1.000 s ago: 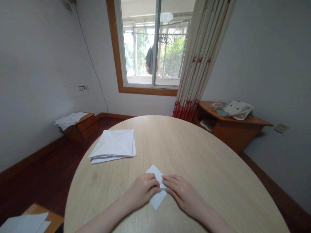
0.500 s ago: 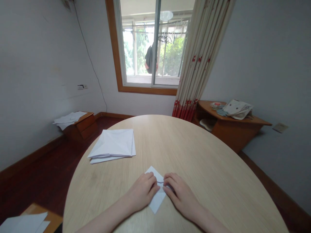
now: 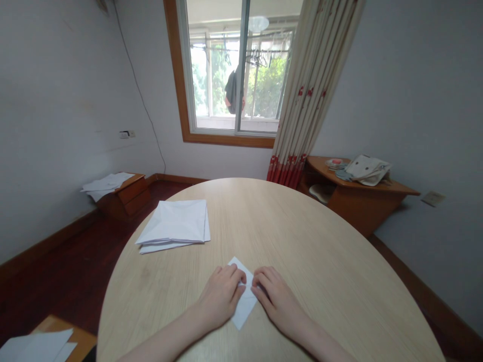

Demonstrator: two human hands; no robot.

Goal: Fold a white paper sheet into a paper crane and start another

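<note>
A small folded white paper (image 3: 244, 306) lies on the round light-wood table (image 3: 302, 241) near its front edge. My left hand (image 3: 221, 296) rests on the paper's left half with its fingers curled, the fingertips pressing down at the middle. My right hand (image 3: 273, 299) lies on the right half, fingers bent and close together, its tips meeting those of the left hand. Only the far corner and the near corner of the paper show between and below my hands.
A stack of folded white paper sheets (image 3: 173, 226) lies at the table's left. A low wooden cabinet (image 3: 123, 193) with papers stands by the left wall. A wooden corner shelf (image 3: 358, 193) with a cloth bag stands right of the curtain. More paper (image 3: 37, 347) sits at bottom left.
Both hands have drawn slightly together over the paper's middle. My right hand's fingers, flat a second ago, are now bent. The paper has barely shifted.
</note>
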